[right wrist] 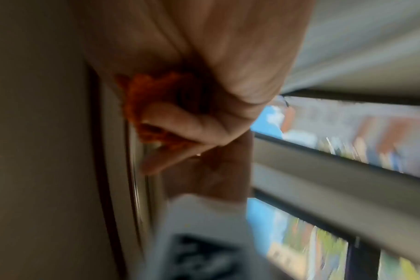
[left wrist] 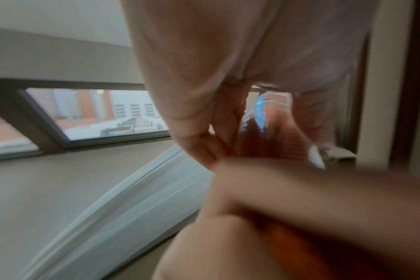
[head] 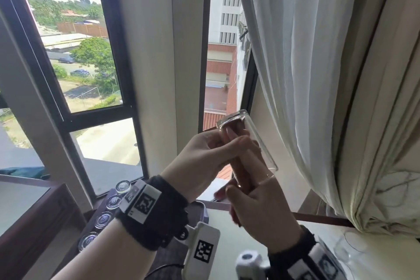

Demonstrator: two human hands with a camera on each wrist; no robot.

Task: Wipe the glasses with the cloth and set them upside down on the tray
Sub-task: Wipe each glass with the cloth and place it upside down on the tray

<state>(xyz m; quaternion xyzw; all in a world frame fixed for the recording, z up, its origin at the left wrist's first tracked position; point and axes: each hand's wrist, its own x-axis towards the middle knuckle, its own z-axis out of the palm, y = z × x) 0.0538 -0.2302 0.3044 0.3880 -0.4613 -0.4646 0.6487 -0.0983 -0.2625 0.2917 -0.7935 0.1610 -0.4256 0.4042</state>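
Right hand (head: pixel 261 209) pushes an orange-brown cloth (head: pixel 244 173) inside a clear tall drinking glass (head: pixel 247 141), gripped by the left hand (head: pixel 204 161) above the bench (head: pixel 250 229); wiping underway, next likely upending it onto the dark tray (head: pixel 163 257).

A clear straight-walled glass (head: pixel 246 141) is held up in the air before the window, tilted with its thick base uppermost. An orange-brown cloth (head: pixel 244 166) is stuffed inside it. Four more glasses (head: pixel 106 209) stand upside down in a row on the dark tray (head: pixel 205 211) below.
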